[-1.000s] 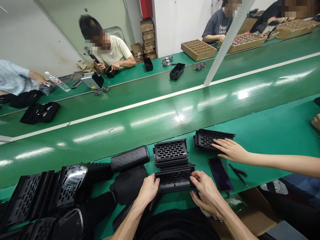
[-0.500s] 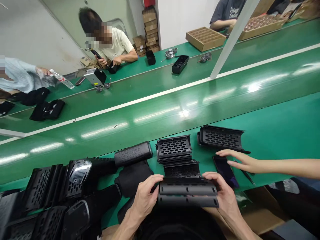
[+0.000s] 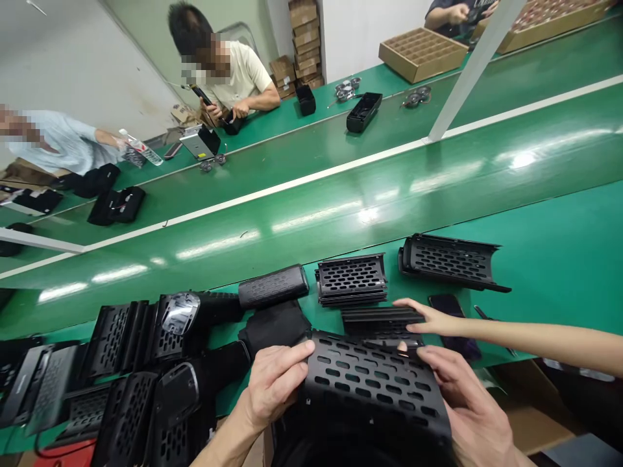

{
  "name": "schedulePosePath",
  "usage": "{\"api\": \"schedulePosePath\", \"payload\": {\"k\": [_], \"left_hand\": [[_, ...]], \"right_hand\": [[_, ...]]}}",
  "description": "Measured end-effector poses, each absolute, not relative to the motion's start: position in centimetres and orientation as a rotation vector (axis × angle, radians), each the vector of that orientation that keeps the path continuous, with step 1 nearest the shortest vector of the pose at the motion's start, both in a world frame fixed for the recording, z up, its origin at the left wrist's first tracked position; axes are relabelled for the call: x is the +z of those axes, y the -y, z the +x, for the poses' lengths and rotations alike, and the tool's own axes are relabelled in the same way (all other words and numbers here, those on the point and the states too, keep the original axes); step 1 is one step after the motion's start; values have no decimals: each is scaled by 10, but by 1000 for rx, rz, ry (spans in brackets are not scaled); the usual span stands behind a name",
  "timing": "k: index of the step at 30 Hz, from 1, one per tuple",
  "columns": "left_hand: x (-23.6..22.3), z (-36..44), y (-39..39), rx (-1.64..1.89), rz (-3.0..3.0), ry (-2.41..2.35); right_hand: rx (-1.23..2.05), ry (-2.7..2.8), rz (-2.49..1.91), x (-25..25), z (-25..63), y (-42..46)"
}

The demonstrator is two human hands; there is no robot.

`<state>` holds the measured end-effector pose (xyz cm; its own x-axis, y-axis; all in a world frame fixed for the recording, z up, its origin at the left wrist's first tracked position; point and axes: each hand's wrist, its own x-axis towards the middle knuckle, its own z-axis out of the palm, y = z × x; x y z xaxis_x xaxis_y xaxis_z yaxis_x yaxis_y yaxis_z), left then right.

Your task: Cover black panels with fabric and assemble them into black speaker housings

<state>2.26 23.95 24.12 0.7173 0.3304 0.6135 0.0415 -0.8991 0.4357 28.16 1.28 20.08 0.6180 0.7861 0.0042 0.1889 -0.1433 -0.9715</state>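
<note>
Head view. The slotted panel [image 3: 357, 383], black and curved, is raised at the 6 o'clock side of the workspace, in front of the wearer's torso. The left hand [image 3: 277, 383] pinches its 9 o'clock end; the right hand [image 3: 474, 402] grips its 3 o'clock end, fingers bent over the corner. Digits beneath the panel are hidden.

From the panel, a stack of panels [image 3: 351, 275] lies at 12 o'clock, nested panels [image 3: 450, 263] at 1 o'clock and a phone [image 3: 446, 308] between 1 and 2 o'clock. A co-worker's hand [image 3: 426, 321] extends over the ribbed part [image 3: 374, 316], just beyond the panel; contact cannot be confirmed.

Handling: the panel is probably light, thin and fairly stiff, likely plastic, with some flex across the slots. The smooth finish may slip or scratch. Hold by both short ends, with even pressure; avoid squeezing the slotted middle, where the webs appear weakest.
</note>
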Motion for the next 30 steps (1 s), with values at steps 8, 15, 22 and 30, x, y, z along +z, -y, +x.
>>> {"api": "schedulePosePath", "payload": {"k": [8,15,22,30], "left_hand": [[234,11,-244,1136,2503,-434],[236,25,-243,847,2049,-676],[226,36,-230,278,847,-931],[203,45,-221,284,642,-1008]], "right_hand": [[361,1117,-1823,221,278,-10],[411,1092,-1775,212,277,-12],[474,1025,-1780,187,272,-8],[473,1109,-1755,178,281,-4]]}}
